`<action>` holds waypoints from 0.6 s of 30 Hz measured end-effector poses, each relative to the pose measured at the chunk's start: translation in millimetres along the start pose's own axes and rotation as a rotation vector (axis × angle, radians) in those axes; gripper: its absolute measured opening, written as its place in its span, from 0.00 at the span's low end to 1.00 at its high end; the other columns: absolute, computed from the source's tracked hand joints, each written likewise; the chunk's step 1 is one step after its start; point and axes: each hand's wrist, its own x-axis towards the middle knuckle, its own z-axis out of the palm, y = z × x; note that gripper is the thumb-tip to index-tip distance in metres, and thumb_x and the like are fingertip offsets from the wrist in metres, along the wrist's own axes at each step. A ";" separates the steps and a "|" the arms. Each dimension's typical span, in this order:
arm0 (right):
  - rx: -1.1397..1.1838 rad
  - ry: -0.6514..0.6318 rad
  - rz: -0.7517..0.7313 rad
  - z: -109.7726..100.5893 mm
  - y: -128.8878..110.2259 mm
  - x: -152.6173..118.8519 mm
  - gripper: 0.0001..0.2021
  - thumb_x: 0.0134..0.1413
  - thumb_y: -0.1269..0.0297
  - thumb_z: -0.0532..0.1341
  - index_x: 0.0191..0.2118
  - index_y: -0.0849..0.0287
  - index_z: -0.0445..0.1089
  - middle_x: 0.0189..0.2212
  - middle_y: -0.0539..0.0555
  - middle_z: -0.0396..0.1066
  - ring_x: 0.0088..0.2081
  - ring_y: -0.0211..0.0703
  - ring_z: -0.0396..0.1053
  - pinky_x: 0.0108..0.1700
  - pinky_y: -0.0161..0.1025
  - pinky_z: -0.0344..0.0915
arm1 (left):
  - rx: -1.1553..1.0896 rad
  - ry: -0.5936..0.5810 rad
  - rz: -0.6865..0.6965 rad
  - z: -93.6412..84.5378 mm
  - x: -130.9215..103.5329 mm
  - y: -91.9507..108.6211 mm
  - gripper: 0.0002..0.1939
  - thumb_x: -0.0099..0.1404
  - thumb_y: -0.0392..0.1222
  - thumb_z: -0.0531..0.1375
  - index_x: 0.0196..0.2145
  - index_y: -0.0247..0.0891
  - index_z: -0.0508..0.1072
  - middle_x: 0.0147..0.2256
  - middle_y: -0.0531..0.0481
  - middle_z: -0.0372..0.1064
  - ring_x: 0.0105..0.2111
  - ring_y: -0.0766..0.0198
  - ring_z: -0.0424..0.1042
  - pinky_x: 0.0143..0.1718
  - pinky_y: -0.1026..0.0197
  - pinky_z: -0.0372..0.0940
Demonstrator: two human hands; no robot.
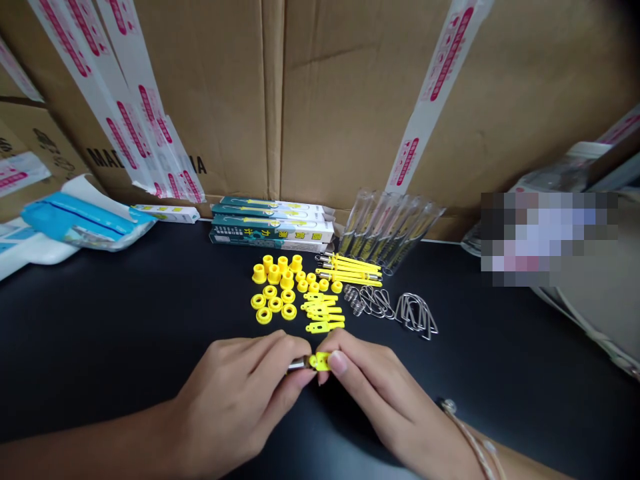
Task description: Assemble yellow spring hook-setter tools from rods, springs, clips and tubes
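My left hand (pixel 250 383) is closed in a pinch on a short silver metal piece (pixel 298 363); most of that piece is hidden by the fingers. Between thumb and forefinger, my right hand (pixel 380 380) grips a small flat yellow plastic tab (pixel 323 361) with a hole in it. The tab's rounded end meets the metal piece, but I cannot tell whether they are joined. Just beyond my fingers lie several similar yellow tabs (pixel 325 327). Left of these are yellow rings (pixel 264 315) and flanged yellow sleeves (pixel 259 274).
Small yellow caps (pixel 337 287), yellow rods with metal ends (pixel 350 275) and bent wire hooks (pixel 417 313) lie farther back. Clear tubes (pixel 385 227) lean beside stacked printed boxes (pixel 273 233). A cardboard wall (pixel 330 120) bounds the black table (pixel 125 320). At left rests a blue packet (pixel 95 217).
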 end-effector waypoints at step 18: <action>-0.016 0.150 -0.123 1.3 7.0 2.5 0.09 0.70 0.70 0.54 0.39 0.57 0.70 0.28 0.47 0.69 0.30 0.34 0.67 0.35 0.29 0.61 | -0.036 -0.173 -0.030 2.1 -5.1 -6.9 0.13 0.76 0.35 0.41 0.34 0.42 0.58 0.24 0.58 0.63 0.19 0.66 0.65 0.22 0.61 0.56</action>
